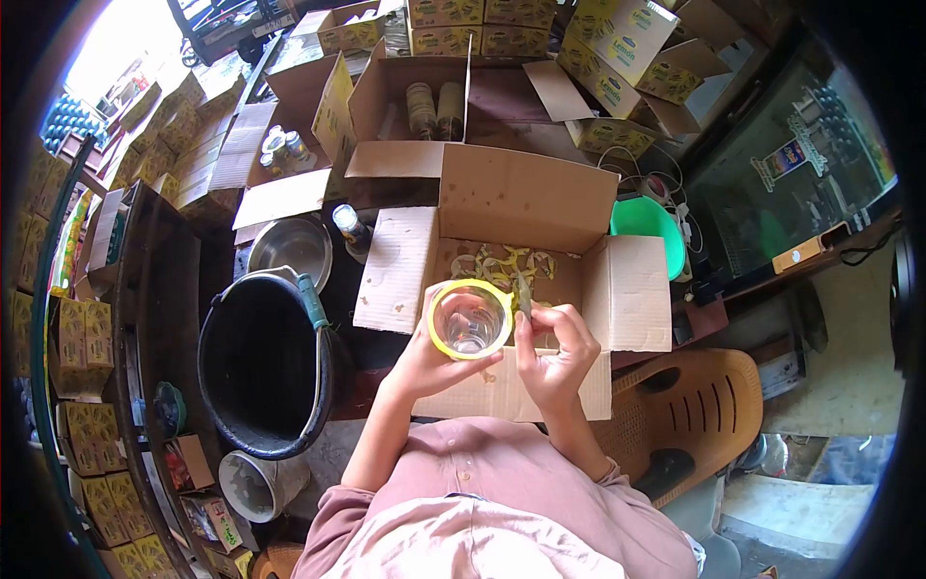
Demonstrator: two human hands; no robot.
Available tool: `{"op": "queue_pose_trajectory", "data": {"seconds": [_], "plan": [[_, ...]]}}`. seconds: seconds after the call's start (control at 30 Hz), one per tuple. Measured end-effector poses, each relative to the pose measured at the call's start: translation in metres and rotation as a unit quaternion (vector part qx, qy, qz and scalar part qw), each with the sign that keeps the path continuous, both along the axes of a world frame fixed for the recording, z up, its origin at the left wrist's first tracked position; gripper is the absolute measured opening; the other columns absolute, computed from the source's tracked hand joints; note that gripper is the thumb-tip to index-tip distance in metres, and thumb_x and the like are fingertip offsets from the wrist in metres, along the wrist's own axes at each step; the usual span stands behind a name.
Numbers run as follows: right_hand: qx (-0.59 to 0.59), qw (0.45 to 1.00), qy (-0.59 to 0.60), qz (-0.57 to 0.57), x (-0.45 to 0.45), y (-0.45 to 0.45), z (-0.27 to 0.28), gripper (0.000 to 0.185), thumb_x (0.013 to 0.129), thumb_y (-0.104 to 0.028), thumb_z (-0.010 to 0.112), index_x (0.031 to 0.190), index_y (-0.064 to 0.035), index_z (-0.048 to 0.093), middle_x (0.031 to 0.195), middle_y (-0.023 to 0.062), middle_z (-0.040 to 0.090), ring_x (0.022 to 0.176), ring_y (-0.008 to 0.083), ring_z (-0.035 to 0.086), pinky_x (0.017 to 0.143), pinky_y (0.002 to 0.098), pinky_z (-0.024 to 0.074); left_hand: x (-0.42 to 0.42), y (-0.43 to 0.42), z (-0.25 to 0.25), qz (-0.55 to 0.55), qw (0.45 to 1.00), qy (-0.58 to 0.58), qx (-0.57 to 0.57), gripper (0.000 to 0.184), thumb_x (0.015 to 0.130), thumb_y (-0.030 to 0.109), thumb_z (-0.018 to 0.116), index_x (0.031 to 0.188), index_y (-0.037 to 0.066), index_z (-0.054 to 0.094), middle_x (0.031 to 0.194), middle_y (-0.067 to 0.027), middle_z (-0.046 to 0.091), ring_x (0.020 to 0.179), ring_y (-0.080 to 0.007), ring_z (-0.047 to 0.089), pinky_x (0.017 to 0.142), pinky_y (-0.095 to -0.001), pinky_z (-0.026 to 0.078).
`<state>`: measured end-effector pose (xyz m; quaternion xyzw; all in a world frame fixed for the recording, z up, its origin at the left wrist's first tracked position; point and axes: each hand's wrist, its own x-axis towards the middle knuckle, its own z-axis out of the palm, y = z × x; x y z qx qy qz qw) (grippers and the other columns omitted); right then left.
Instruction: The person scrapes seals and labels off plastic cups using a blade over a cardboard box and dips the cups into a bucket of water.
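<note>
Brown cardboard forms the open box [526,198] in front of the person, its flaps folded outward. Beside it, on the person's left, stands a black bucket [218,381] with a handle, near a metal bowl [289,253]; a green basin [646,232] sits by the box's far right corner. Curled around a clear cup [469,328], the left hand [424,352] holds it over the box's near side, mouth upward. The right hand [559,355] pinches a small blade [524,297] between thumb and fingers, close beside the cup's yellow rim [470,283]. Yellowish curled scraps [511,261] lie inside the box.
</note>
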<state>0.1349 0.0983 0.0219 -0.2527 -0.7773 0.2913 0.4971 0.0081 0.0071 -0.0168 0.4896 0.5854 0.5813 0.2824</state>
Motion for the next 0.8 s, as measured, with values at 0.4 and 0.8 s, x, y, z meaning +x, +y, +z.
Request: {"op": "queue_pose_trajectory", "data": {"seconds": [0.4, 0.8], "plan": [[0.079, 0.997, -0.019, 0.007, 0.005, 0.002, -0.012, 0.022, 0.065, 0.006, 0.065, 0.085, -0.0027, 0.064, 0.064, 0.0057, 0.054, 0.055, 0.0151, 0.054, 0.049, 0.0255, 0.0434, -0.001, -0.007, 0.012, 0.046, 0.987, 0.153, 0.016, 0.071, 0.064, 0.009, 0.076, 0.116, 0.003, 0.027, 0.109, -0.0161, 0.044, 0.103, -0.0279, 0.050, 0.088, -0.0363, 0.041], [0.007, 1.000, 0.009, 0.028, 0.004, -0.005, -0.004, 0.012, 0.067, 0.006, 0.064, 0.076, 0.0012, 0.058, 0.068, 0.0083, 0.057, 0.055, 0.0139, 0.057, 0.051, 0.0236, 0.0450, 0.001, -0.009, 0.001, 0.036, 0.981, 0.191, 0.006, 0.072, 0.069, 0.010, 0.072, 0.122, 0.000, 0.024, 0.113, -0.0164, 0.044, 0.104, -0.0279, 0.049, 0.090, -0.0357, 0.039]]}}
